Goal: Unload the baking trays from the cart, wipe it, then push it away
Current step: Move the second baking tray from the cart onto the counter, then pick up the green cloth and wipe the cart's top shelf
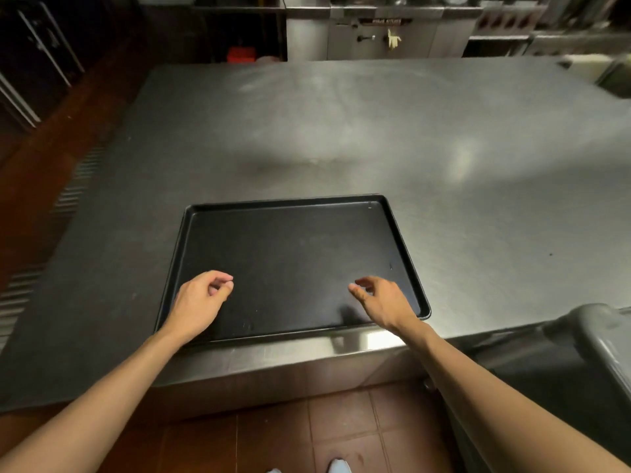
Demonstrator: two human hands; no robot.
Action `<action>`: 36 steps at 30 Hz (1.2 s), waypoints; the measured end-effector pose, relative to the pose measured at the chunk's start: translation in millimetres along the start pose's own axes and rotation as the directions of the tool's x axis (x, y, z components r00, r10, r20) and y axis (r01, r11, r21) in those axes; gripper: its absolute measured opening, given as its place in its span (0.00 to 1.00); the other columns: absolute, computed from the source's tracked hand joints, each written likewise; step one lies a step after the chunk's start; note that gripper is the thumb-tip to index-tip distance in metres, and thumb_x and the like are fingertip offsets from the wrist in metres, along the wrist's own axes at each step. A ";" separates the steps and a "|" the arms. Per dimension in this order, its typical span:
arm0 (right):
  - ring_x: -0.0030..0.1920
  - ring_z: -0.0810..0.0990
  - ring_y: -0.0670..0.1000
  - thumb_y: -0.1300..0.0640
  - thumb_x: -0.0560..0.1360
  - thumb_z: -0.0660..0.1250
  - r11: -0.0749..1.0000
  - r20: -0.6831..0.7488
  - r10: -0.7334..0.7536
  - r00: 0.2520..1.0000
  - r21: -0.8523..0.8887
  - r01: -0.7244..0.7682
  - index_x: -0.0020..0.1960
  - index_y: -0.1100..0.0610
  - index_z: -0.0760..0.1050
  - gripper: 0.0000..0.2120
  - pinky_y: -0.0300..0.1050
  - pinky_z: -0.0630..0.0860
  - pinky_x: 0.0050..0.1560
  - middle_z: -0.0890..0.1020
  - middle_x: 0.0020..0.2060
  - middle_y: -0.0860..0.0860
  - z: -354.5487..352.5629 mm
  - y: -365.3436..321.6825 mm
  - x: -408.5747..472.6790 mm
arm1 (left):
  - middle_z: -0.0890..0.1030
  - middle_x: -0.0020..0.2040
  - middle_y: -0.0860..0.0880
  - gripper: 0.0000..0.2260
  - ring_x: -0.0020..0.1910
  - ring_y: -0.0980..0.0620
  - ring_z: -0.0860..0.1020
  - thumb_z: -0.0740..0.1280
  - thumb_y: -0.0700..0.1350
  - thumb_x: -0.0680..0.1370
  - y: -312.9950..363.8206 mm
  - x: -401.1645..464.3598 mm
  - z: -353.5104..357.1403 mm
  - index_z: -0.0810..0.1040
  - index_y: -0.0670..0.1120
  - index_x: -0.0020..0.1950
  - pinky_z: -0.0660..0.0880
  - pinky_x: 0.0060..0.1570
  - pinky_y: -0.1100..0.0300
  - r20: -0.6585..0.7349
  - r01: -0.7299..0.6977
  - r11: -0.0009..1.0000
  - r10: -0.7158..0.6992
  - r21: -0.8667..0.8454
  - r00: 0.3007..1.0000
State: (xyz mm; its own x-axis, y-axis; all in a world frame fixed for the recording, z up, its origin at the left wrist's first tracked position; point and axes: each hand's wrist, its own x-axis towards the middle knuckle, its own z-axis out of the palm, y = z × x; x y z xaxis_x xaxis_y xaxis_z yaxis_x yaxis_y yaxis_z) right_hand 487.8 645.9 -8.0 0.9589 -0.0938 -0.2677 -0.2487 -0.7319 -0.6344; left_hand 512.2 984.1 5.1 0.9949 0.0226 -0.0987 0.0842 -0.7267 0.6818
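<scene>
Loosely curled, empty fingers of both hands hover over the black tray (290, 261) on the steel table (341, 131).

1 black baking tray (290, 264), 1 steel table (341, 131), 2 bare hands, left hand (199, 303), right hand (384, 302), 1 grey cart (587, 339), 2 shoe tips (338, 467)

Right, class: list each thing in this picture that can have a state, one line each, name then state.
Tray: flat on the table, empty, right way up.
Left hand: over the tray, fingers loosely curled, holding nothing.
Right hand: over the tray, fingers relaxed, holding nothing.
Table: bears the tray near its front edge.
Cart: partly in view at right; contents not visible.
</scene>
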 end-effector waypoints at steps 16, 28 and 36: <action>0.53 0.83 0.52 0.42 0.74 0.62 0.688 -0.659 -0.030 0.751 0.532 0.494 0.51 0.54 0.82 0.19 0.55 0.79 0.56 0.86 0.49 0.52 -157.0 -151.7 -117.6 | 0.81 0.52 0.43 0.09 0.52 0.44 0.80 0.60 0.47 0.79 211.0 -7.6 -104.5 0.79 0.48 0.53 0.78 0.48 0.48 -0.256 -0.500 0.561 0.458 -0.659 0.851; 0.53 0.84 0.52 0.46 0.76 0.61 0.667 -0.859 0.224 0.460 0.479 0.570 0.56 0.56 0.81 0.19 0.58 0.80 0.56 0.85 0.51 0.53 -207.8 -65.6 -293.0 | 0.81 0.52 0.40 0.10 0.49 0.40 0.80 0.60 0.45 0.77 325.4 -117.3 -11.5 0.78 0.43 0.53 0.79 0.47 0.47 -0.032 -0.436 0.380 0.723 -0.816 0.691; 0.54 0.84 0.54 0.47 0.77 0.59 0.764 -0.925 0.351 0.144 0.371 0.528 0.60 0.59 0.80 0.21 0.58 0.80 0.56 0.85 0.52 0.54 -244.7 48.9 -512.6 | 0.81 0.54 0.38 0.14 0.50 0.42 0.80 0.61 0.44 0.77 436.1 -304.4 81.2 0.78 0.38 0.56 0.79 0.47 0.47 0.094 -0.394 0.298 0.883 -0.870 0.461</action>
State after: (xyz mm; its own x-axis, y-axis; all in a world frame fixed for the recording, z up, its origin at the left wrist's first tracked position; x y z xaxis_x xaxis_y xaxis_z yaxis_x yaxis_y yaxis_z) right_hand 17.5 493.0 275.7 0.1768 -0.8947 0.4101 0.2658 -0.3578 -0.8952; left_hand 241.5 604.5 273.6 0.5274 -0.6952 0.4883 -0.3178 0.3716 0.8723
